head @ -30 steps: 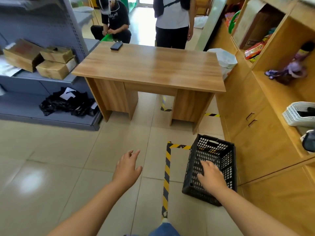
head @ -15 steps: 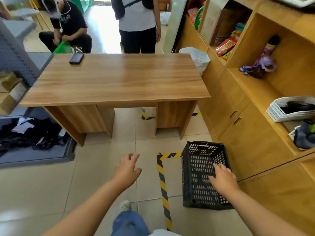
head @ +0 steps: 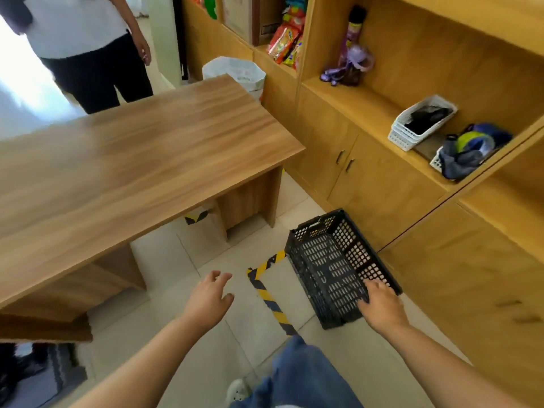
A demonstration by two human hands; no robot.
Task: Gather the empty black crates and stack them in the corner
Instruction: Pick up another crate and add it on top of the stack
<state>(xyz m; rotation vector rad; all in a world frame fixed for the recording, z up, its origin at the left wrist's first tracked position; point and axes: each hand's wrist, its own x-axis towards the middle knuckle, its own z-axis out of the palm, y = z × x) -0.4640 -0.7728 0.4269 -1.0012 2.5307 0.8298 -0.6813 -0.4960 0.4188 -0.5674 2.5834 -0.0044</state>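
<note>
Right hand: the right hand is gripping the near rim of the black perforated plastic crate.
Left hand: the left hand is hanging open, empty, fingers spread.
Crate: it is sitting tilted on the pale tiled floor, beside the yellow wooden cabinet.
Tape: yellow-and-black striped floor tape is lying just left of it.
</note>
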